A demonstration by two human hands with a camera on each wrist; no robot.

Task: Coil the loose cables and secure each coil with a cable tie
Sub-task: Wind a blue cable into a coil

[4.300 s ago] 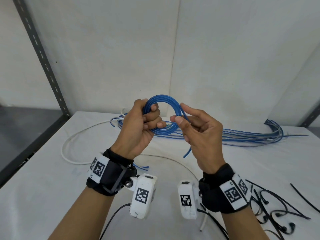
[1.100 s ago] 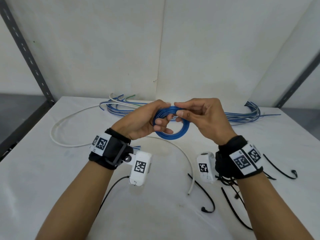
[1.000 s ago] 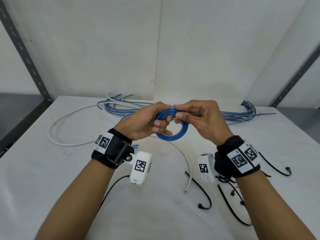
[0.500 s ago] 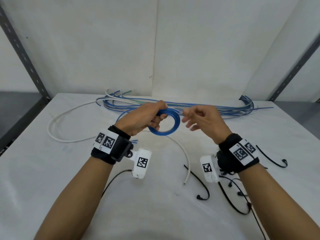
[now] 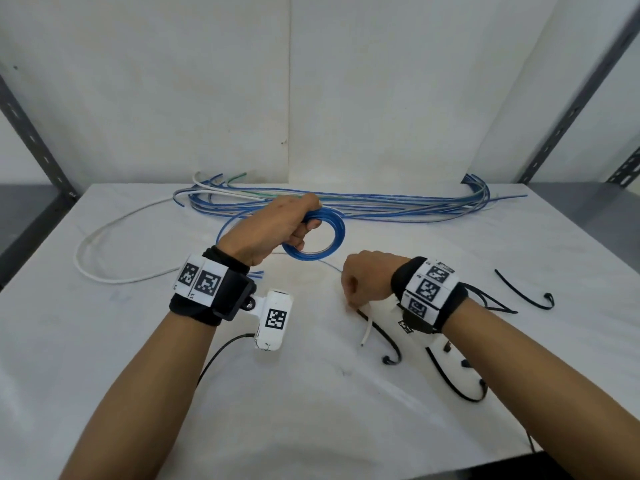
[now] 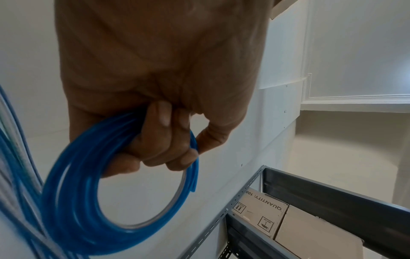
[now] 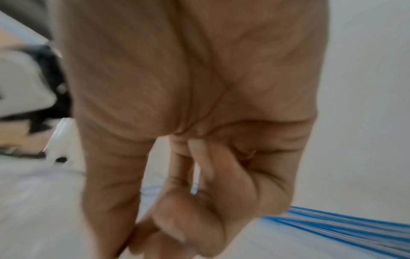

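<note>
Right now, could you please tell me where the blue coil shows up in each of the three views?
Head: the blue coil sits just above centre, gripped by the left hand.
Left wrist: lower left, hanging from the curled fingers.
Right wrist: not in it.
Shared landmark: the loose blue cables, at the table's back in the head view, left edge and lower right in the wrist views.

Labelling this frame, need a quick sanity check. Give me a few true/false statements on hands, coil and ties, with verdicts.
1. The left hand grips the blue cable coil. True.
2. The coil lies flat on the table. False: it is held in the left hand, its top raised.
3. A cable tie is already fastened round the coil. False: none shows on it in the head or left wrist view.
4. The right hand is down at the table by a black cable tie. True.
5. More loose blue cables lie along the table's far edge. True.
</note>
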